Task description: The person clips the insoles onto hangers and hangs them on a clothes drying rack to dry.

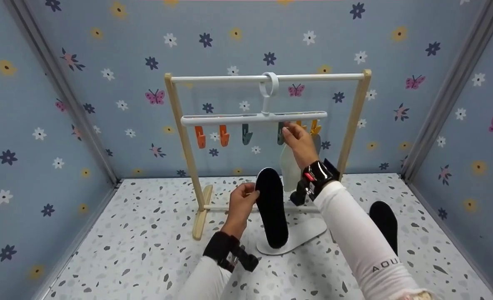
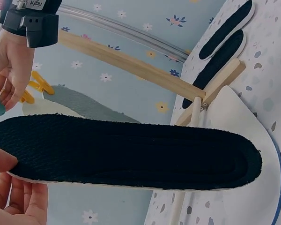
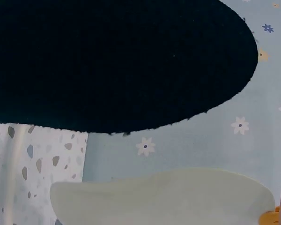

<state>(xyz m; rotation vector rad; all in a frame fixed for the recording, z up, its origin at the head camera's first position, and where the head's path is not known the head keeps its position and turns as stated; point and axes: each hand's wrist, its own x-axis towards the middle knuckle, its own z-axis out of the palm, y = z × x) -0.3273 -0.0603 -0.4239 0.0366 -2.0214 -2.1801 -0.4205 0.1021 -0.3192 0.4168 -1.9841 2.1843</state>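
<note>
My left hand (image 1: 242,204) pinches a black insole (image 1: 271,208) by its upper left edge, thumb on the dark face. The insole stands nearly upright below a white hanger (image 1: 230,121), its lower end overlapping a white insole on the surface. Up at the hanger, my right hand (image 1: 300,143) pinches a dark green clothespin (image 1: 280,133). Behind that hand hangs a pale insole (image 1: 289,166) from a yellow clothespin (image 3: 270,218). A grey-green insole (image 2: 89,103) hangs beside it from another yellow clothespin (image 2: 41,83). In the right wrist view, the black insole fills the upper part.
A wooden rack (image 1: 182,141) with a white top rod (image 1: 217,78) carries the hanger. Two orange clothespins (image 1: 224,136) and another green clothespin (image 1: 246,134) hang left. A white insole (image 1: 311,232) lies on the speckled surface; dark insoles (image 1: 384,223) lie right. Flowered panels surround everything.
</note>
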